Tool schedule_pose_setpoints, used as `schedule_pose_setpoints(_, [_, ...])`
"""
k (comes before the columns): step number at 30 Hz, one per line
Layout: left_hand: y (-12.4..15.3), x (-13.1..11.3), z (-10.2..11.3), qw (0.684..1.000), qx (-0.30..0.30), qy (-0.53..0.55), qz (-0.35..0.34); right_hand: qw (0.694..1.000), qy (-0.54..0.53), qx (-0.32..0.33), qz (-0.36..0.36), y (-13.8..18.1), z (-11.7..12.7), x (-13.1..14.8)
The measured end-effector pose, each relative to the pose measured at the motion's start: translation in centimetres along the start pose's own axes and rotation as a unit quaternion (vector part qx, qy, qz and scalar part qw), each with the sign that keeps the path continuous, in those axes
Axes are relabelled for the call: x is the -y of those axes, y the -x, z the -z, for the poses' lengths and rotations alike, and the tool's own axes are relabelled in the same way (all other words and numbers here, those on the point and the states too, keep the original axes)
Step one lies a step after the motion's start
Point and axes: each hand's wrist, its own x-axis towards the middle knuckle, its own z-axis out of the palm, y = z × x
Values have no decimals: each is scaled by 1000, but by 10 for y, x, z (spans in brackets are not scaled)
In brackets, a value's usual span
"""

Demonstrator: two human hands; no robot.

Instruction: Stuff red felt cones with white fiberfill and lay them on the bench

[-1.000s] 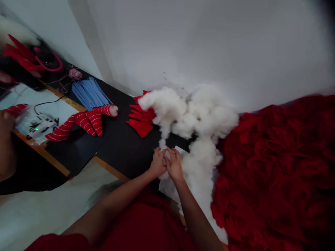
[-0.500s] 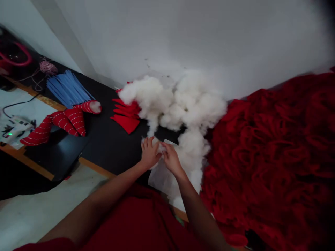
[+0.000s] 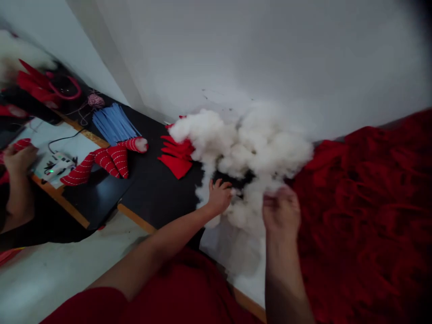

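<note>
Now parted, left hand (image 3: pixel 220 198) at stuffing (image 3: pixel 248 211), right hand (image 3: pixel 281 210) near fabric (image 3: pixel 361 216)

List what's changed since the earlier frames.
Right hand parted from left hand and moved right, near the red pile; its grip is blurred. Left hand stays at the stuffing. Unmoved: red pieces, blue strips, striped pieces.
</note>
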Motion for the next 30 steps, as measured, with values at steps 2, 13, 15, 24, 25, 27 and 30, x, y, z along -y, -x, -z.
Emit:
schedule_pose_setpoints(2, [-1,-1,10,999,19,29,-10,997,-69,23,-4,-7,2,16])
schedule_pose_setpoints(13, [-1,127,84,957,-187,-100,196,959,-30,125,-254,52,-16,-31])
schedule_pose_setpoints(15, [1,140,89,961,-184,-92,187,948,-44,125,-288,58,-22,-33])
schedule_pose_setpoints(24, [46,133,120,959,-241,26,146,934,-58,130,-327,73,-36,-41])
schedule_pose_setpoints(25, [53,132,117,961,-227,45,148,933,-54,134,-330,76,-38,-42])
schedule_pose_setpoints(27, [67,132,108,965,-198,64,161,930,-49,141,-336,82,-43,-44])
schedule_pose_setpoints(30, [83,129,98,957,-203,74,191,927,-45,155,-340,91,-46,-46])
